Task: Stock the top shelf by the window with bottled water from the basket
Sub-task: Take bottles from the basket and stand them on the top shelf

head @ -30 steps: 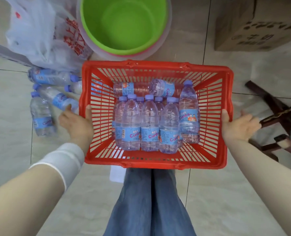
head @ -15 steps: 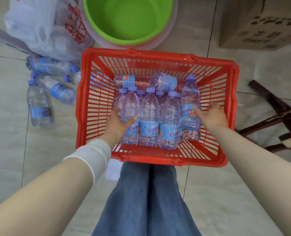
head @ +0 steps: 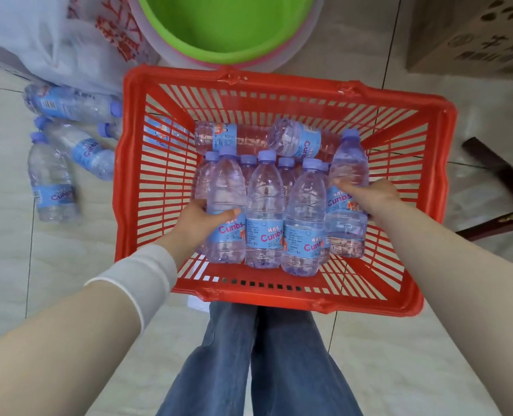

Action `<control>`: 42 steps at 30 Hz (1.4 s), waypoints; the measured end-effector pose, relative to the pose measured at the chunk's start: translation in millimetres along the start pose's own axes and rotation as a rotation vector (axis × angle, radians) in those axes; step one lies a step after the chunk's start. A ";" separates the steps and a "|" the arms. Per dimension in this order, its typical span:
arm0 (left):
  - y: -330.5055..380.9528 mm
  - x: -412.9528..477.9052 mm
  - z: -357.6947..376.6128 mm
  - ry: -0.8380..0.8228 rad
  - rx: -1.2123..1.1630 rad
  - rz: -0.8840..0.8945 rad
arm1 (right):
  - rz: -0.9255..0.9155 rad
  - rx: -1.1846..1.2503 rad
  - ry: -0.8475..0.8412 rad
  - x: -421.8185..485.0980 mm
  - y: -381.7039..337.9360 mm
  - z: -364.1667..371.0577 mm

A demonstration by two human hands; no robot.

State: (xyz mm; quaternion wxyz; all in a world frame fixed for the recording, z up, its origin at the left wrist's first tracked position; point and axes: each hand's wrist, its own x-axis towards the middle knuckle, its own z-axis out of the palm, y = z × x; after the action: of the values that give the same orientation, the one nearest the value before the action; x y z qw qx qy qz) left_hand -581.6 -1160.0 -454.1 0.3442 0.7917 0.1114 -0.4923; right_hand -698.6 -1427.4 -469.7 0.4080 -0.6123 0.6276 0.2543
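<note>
A red plastic basket (head: 135,187) stands on the tiled floor in front of my legs. Several clear water bottles with blue labels and purple caps stand upright in it, and two more lie on their sides behind them. My left hand (head: 196,222) grips the leftmost upright bottle (head: 226,187) around its middle, thumb across the label. Over on the right side, my right hand (head: 369,196) grips the tall rightmost bottle (head: 349,163) at its label. No shelf or window is in view.
Loose water bottles (head: 54,187) lie on the floor left of the basket, beside a white plastic bag (head: 39,40). A green basin (head: 225,25) sits just beyond the basket. A cardboard box (head: 471,34) is at the top right, and dark wooden furniture legs (head: 501,181) at the right.
Both hands left the basket's outer sides, reached inside and closed on a bottle each. The view has moved closer over the basket.
</note>
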 end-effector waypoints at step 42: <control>135.4 -673.1 -285.3 -0.426 -0.385 0.453 | -0.515 0.545 -0.239 -701.1 -71.0 -159.6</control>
State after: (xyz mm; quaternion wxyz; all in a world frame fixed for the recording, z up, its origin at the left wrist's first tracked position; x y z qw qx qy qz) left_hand -641.4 -963.7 260.5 0.6026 0.5967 -0.0503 -0.5275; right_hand -719.4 -1173.3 206.4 0.6761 -0.5852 0.4461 0.0373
